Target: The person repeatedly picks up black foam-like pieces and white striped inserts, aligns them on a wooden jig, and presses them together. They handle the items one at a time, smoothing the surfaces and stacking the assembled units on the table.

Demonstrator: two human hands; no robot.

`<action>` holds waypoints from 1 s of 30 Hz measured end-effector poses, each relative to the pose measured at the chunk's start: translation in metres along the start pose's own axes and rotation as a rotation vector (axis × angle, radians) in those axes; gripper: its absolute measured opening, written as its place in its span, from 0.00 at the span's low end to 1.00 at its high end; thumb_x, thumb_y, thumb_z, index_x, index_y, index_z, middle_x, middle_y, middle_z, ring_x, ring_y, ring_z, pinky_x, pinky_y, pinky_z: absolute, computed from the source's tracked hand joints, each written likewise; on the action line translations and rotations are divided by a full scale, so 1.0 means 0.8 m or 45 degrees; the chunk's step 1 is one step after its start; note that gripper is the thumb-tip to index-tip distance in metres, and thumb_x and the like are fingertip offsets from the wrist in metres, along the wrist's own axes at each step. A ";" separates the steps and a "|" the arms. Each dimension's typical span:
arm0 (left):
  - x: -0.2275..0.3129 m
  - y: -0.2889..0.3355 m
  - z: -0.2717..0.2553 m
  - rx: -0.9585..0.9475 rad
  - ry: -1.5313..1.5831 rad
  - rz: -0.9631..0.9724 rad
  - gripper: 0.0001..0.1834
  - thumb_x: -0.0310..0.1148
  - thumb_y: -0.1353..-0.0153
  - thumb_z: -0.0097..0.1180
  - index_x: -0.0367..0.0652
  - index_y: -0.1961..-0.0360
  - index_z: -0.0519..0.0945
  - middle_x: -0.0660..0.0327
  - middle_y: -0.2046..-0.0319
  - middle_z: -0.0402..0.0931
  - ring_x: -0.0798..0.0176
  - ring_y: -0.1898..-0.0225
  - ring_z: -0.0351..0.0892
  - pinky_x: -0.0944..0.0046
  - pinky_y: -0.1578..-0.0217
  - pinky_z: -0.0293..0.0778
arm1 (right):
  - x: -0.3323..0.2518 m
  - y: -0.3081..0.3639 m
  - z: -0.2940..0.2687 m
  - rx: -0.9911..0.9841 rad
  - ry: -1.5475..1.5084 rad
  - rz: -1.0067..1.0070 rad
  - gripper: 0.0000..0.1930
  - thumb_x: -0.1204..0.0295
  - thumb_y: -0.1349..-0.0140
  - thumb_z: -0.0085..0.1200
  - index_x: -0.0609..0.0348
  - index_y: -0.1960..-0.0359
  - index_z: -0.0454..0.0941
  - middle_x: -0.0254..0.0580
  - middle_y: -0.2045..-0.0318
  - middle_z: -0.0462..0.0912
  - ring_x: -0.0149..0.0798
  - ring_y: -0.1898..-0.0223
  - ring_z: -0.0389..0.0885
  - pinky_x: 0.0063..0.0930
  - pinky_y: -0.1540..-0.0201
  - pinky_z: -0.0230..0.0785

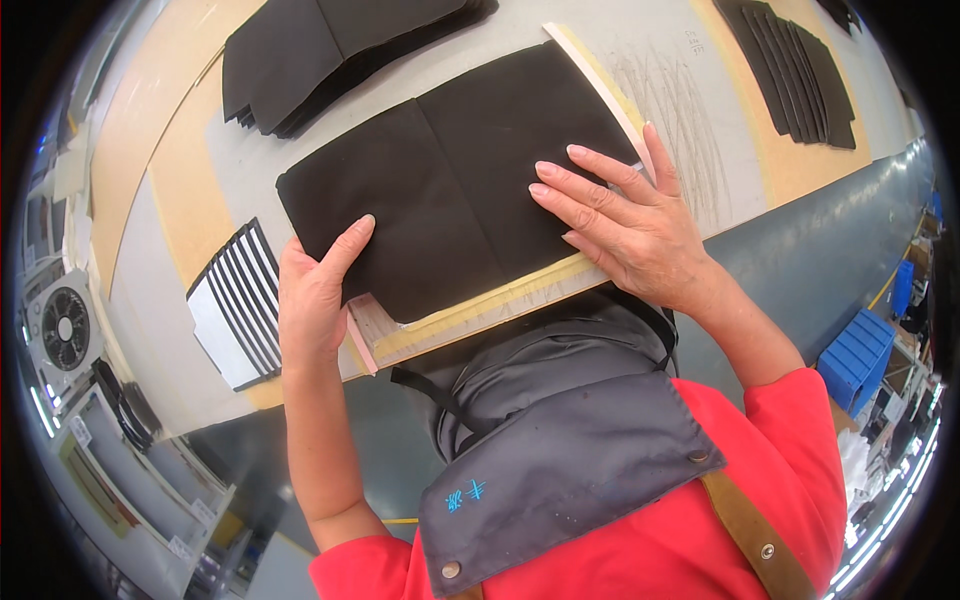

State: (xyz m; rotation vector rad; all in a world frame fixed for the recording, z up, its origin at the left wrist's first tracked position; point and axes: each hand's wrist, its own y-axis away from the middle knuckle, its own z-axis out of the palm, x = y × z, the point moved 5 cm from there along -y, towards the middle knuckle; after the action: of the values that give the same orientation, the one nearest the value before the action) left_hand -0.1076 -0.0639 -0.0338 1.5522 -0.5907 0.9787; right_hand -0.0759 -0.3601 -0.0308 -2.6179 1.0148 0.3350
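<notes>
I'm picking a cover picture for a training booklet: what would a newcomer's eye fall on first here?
Probably the large black panel in the middle, its left edge held by the left hand, the right hand laid over its right part. Next come the bright red shirt at the bottom, behind a dark grey apron, and the blue crate at far right.

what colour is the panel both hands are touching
The panel is black; it shows best in the head view.
</notes>
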 end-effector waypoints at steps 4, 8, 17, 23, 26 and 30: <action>0.000 0.000 0.001 -0.001 0.019 0.016 0.17 0.28 0.34 0.66 0.30 0.47 0.81 0.55 0.55 0.85 0.64 0.57 0.85 0.65 0.53 0.80 | 0.000 0.000 0.000 0.006 0.015 -0.003 0.26 0.67 0.36 0.63 0.41 0.34 0.78 0.22 0.33 0.77 0.35 0.28 0.68 0.57 0.19 0.30; -0.001 -0.001 0.001 -0.016 0.029 0.022 0.17 0.28 0.34 0.67 0.30 0.48 0.82 0.55 0.55 0.85 0.65 0.57 0.85 0.65 0.53 0.80 | 0.000 0.000 0.000 0.010 0.012 -0.004 0.26 0.66 0.35 0.62 0.40 0.34 0.78 0.22 0.33 0.78 0.36 0.29 0.69 0.57 0.19 0.30; -0.002 -0.002 0.001 -0.037 0.048 0.020 0.16 0.27 0.34 0.66 0.30 0.48 0.82 0.55 0.55 0.86 0.65 0.57 0.86 0.65 0.53 0.81 | 0.000 -0.002 -0.002 -0.022 0.018 -0.010 0.26 0.67 0.36 0.62 0.43 0.34 0.78 0.25 0.33 0.77 0.37 0.29 0.69 0.61 0.20 0.29; -0.002 -0.001 0.001 -0.034 0.059 0.008 0.17 0.27 0.35 0.67 0.30 0.47 0.81 0.54 0.55 0.86 0.64 0.57 0.86 0.65 0.53 0.81 | -0.032 -0.017 -0.008 -0.055 0.006 -0.035 0.32 0.60 0.40 0.65 0.40 0.31 0.75 0.22 0.30 0.74 0.34 0.27 0.66 0.72 0.22 0.26; -0.001 -0.001 0.005 -0.037 0.080 0.011 0.17 0.27 0.35 0.67 0.29 0.48 0.81 0.54 0.55 0.85 0.64 0.57 0.86 0.65 0.53 0.82 | -0.057 -0.025 0.005 -0.081 -0.120 -0.124 0.33 0.58 0.40 0.65 0.40 0.31 0.74 0.22 0.29 0.71 0.35 0.26 0.65 0.75 0.23 0.25; -0.001 -0.002 0.005 -0.021 0.061 -0.006 0.17 0.27 0.36 0.67 0.29 0.48 0.81 0.55 0.55 0.85 0.65 0.57 0.85 0.64 0.54 0.82 | -0.068 -0.027 0.025 -0.087 -0.123 -0.197 0.32 0.56 0.39 0.64 0.41 0.32 0.74 0.22 0.30 0.72 0.35 0.26 0.64 0.78 0.24 0.24</action>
State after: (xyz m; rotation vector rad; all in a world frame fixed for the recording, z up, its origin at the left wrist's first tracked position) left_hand -0.1060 -0.0673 -0.0352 1.5107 -0.5605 1.0023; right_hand -0.1021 -0.3042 -0.0271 -2.6918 0.7770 0.4609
